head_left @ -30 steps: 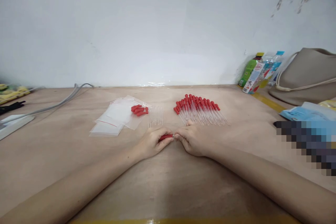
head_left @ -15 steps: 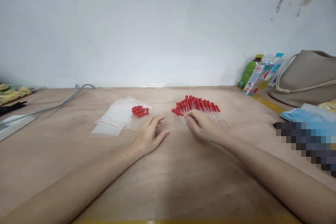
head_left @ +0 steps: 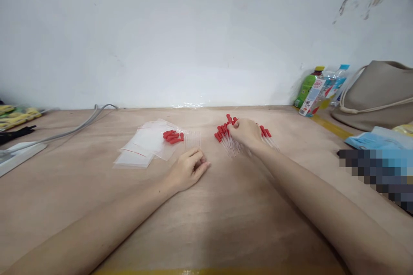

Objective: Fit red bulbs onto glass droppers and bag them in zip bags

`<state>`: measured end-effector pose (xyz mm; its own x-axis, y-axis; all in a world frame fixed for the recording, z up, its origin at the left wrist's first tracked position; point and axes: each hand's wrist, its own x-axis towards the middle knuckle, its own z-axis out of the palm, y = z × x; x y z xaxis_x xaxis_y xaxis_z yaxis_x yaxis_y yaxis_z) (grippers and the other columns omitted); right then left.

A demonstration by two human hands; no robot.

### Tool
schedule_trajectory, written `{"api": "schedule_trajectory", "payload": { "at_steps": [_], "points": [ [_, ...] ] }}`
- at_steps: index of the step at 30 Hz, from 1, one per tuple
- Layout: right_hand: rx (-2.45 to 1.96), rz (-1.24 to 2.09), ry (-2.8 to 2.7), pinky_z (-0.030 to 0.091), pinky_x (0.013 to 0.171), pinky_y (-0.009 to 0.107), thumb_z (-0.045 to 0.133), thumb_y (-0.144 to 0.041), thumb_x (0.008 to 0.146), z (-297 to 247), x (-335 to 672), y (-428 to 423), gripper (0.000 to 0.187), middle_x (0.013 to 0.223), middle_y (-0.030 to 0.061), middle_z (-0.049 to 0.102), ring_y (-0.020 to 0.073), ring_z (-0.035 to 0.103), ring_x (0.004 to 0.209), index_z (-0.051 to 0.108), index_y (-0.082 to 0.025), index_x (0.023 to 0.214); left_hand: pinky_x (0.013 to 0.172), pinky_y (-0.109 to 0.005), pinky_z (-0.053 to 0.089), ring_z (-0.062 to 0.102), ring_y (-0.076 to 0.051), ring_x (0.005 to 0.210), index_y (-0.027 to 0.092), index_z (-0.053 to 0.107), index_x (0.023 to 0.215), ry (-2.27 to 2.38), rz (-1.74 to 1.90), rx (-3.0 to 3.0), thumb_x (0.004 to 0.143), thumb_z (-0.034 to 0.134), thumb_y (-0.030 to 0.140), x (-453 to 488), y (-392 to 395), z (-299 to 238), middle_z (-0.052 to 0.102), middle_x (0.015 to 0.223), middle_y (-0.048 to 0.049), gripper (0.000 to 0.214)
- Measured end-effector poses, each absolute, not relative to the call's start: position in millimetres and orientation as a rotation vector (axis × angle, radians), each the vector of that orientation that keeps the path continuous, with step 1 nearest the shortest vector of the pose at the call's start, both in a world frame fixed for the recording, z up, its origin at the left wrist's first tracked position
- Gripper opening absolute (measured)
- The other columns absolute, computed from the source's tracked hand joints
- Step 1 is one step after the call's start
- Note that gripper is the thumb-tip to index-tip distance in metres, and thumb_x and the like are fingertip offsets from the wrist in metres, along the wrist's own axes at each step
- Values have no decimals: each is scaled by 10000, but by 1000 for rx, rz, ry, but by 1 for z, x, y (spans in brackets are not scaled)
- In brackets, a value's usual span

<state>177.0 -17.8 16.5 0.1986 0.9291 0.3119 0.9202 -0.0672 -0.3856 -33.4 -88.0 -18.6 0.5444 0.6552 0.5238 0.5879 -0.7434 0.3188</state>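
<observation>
Red-bulbed droppers (head_left: 226, 137) lie in a fanned heap on the table (head_left: 180, 227), just right of centre, bulbs to the far side, clear stems pointing near and right. Right hand (head_left: 247, 132) is over the heap, covering its middle; thumb and index are bent in at the red bulbs, cannot tell if they grip one. A few droppers show to the right of that hand, more to its left.

Left hand (head_left: 191, 168) is on the near side of the bare clear tubes (head_left: 192, 138), fingers loosely curled, nothing visible in them. Tubes lie side by side, well left of the heap. Loose red bulbs (head_left: 173, 137) sit just left of the tubes, at the right edge of the overlapping clear bags (head_left: 142, 144).

Farther left: grey cable (head_left: 84, 121), white strip (head_left: 24, 158), black item (head_left: 16, 133), yellow-green bundle (head_left: 21, 117). Far right: green-labelled bottle (head_left: 306, 90) with yellow cap, blue-capped bottle (head_left: 339, 79), grey-brown drawstring bag (head_left: 377, 88). Nearer on the right: blue packet (head_left: 363, 141), pixelated dark object (head_left: 377, 174). White wall (head_left: 161, 34) behind.
</observation>
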Motion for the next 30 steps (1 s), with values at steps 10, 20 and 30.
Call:
{"api": "schedule_trajectory", "payload": {
  "at_steps": [10, 20, 30],
  "points": [
    [-2041, -113, -1950, 282, 755, 390, 380, -399, 796, -2, 163, -12, 366, 776, 106, 649, 236, 572, 771, 641, -148, 745, 554, -237, 347, 417, -106, 568, 165, 400, 575, 1088, 893, 2731, 856, 429, 253, -33, -87, -19, 438, 638, 2, 297],
    [-1782, -150, -2063, 205, 796, 384, 363, -379, 831, -1, 135, -36, 321, 721, 56, 654, 175, 566, 695, 594, -179, 734, 863, -383, 352, 470, -224, 966, 188, 551, 913, 1528, 1183, 2721, 827, 459, 230, -50, -69, -19, 558, 959, -64, 133],
    [-1837, 25, -2111, 260, 771, 375, 409, -354, 802, -8, 89, -27, 271, 846, 105, 654, 220, 585, 793, 575, -160, 893, 991, -420, 298, 369, -262, 1182, 181, 541, 1111, 2075, 1131, 2484, 865, 359, 301, -97, -18, -22, 445, 1207, -119, 328]
  ]
}}
